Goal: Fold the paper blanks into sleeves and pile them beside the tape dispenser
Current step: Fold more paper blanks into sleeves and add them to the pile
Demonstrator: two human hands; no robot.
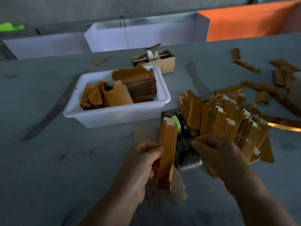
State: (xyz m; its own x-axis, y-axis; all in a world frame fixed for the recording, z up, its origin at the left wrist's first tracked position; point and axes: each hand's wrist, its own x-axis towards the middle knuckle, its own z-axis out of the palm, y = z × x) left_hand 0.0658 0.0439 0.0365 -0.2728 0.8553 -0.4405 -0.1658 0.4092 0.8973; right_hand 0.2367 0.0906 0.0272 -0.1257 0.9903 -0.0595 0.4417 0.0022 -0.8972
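Tape dispenser (pixel 185 141) half hidden behind sleeve (pixel 167 154) in left hand (pixel 140 167).

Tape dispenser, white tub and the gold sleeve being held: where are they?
tape dispenser (pixel 184 132), head view, dark body under the green roll.
white tub (pixel 114 115), head view, front wall.
gold sleeve (pixel 167 154), head view, middle of its shiny face.

Worktable layout: tub behind-left, dispenser centre, sleeves right.

On the grey table (pixel 48 160), the white plastic tub (pixel 114 114) sits behind and left of the black tape dispenser (pixel 184 144), holding stacked flat gold paper blanks (pixel 140 84). The heap of folded gold sleeves (pixel 228 119) lies just right of the dispenser. An open cardboard box (pixel 164 62) stands behind the tub. The left hand (pixel 143 162) holds one upright folded gold sleeve (pixel 167 154) just left of the dispenser; the right hand (pixel 216 152) is before the heap.
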